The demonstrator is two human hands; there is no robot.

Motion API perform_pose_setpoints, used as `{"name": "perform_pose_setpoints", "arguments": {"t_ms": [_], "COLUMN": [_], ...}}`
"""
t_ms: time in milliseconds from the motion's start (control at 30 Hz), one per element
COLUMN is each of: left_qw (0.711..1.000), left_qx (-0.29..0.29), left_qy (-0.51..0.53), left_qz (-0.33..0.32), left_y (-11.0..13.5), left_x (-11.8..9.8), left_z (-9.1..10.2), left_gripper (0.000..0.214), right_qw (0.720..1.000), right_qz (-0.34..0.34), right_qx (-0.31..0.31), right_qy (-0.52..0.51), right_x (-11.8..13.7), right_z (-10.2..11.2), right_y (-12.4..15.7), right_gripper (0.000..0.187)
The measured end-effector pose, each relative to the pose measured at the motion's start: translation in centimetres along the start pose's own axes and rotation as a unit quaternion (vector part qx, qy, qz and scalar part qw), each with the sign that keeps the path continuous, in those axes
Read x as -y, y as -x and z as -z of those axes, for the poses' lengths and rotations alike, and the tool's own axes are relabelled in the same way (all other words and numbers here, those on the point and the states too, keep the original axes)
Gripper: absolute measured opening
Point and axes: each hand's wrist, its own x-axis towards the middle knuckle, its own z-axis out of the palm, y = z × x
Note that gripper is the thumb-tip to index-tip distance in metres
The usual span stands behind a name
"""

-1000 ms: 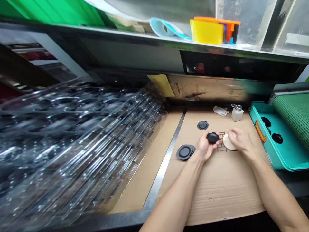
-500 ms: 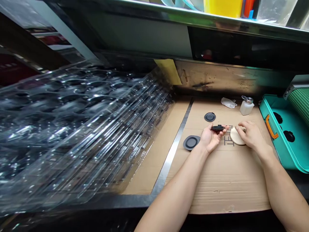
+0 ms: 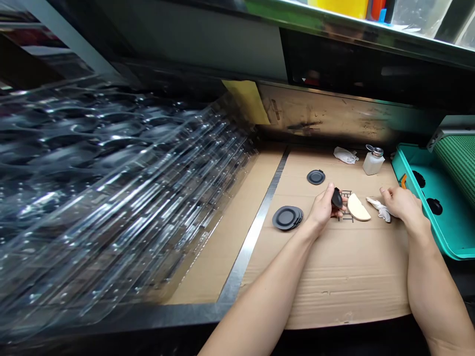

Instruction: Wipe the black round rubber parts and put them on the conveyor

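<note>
My left hand [image 3: 323, 207] is closed round a small black round cap [image 3: 337, 198], held on edge just above the cardboard. Right of it a beige round pad [image 3: 357, 207] lies flat on the cardboard. My right hand [image 3: 403, 203] rests further right with its fingers pinched on a crumpled white cloth [image 3: 379, 207]. A small stack of black round caps [image 3: 287, 217] lies left of my left hand, and a single black cap [image 3: 315, 177] lies behind it.
A tall slanted pile of clear plastic trays [image 3: 111, 198] fills the left. A white pump bottle [image 3: 372, 161] and a crumpled white wipe [image 3: 345, 155] stand at the back. A teal tray [image 3: 441, 217] with black caps sits at right, beside a green conveyor belt [image 3: 460, 163].
My right hand has left the beige pad and moved right onto the white cloth. My left hand has turned the black cap from flat onto its edge.
</note>
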Motion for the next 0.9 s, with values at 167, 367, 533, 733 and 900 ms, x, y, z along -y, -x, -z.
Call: {"name": "perform_pose_setpoints", "arguments": {"t_ms": [167,367,533,733,900], "left_qw": [0.999,0.996,0.990,0.977,0.966], "left_qx": [0.020,0.027,0.024,0.037,0.027], "left_qy": [-0.032,-0.088,-0.137,-0.210,-0.255], "left_qz": [-0.013,0.001,0.012,0.005,0.000], "left_y": [0.1,0.2,0.4,0.5,0.5], "left_x": [0.4,0.4,0.5,0.5,0.4], "left_z": [0.0,0.0,0.1,0.3,0.2], "left_gripper": [0.060,0.061,0.061,0.068,0.071], "right_qw": [0.989,0.961,0.923,0.930,0.946], "right_qz": [0.124,0.237,0.306,0.310,0.298], "right_qx": [0.074,0.030,-0.051,-0.040,-0.015], "right_qy": [-0.021,-0.138,-0.228,-0.193,-0.128], "right_x": [1.6,3.1,5.2,6.8,6.7], "right_z": [-1.0,-1.0,-1.9,-3.8,-3.1], "right_y": [0.7,1.5,2.4,2.8,2.9], "right_gripper": [0.026,0.024,0.021,0.019,0.024]}}
